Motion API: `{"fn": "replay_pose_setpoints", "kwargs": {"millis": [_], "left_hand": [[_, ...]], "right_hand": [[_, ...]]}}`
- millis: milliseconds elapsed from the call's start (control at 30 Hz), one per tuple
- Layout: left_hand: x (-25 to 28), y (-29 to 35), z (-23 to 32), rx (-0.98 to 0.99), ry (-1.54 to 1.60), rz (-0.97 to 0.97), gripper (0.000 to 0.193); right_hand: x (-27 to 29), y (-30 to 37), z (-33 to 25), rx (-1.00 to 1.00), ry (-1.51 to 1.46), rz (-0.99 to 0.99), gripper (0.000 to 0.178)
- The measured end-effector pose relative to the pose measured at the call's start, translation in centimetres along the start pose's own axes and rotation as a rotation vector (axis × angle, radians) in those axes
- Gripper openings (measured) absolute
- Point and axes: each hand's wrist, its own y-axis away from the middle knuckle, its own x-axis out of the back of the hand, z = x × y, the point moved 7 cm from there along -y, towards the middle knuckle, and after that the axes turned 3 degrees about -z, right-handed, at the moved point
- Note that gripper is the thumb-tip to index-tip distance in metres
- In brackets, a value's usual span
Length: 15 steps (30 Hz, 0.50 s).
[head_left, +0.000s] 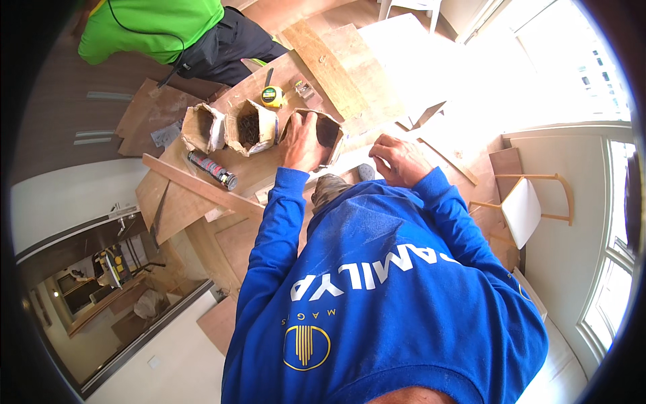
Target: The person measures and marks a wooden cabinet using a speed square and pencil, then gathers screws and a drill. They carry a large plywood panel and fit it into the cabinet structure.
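Observation:
My left hand reaches down into an opened cardboard box with a dark inside. Its bent fingers go below the rim, so their tips are hidden. To the right, my right hand is held in front of my body, thumb and fingers curled together in a pinch. Whatever lies between them, if anything, is too small to see. A second torn box, next to the left hand, holds a heap of dark nails or screws. Further left stands a third box. Beyond them lies a yellow tape measure.
A dark canister and a long wood strip lie on the plywood worktop at left. Planks stretch across the far side. A co-worker in a green shirt is at far left. A chair stands right.

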Motion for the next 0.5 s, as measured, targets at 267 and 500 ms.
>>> {"fn": "replay_pose_setpoints", "kwargs": {"millis": [267,500], "left_hand": [[0.0,0.3,0.1,-0.101,0.065,0.071,0.05],[0.0,0.7,0.2,-0.107,-0.009,0.064,0.045]], "right_hand": [[0.2,0.4,0.2,-0.024,-0.012,0.007,0.009],[-0.7,0.0,-0.3,0.012,0.046,-0.033,0.015]]}}
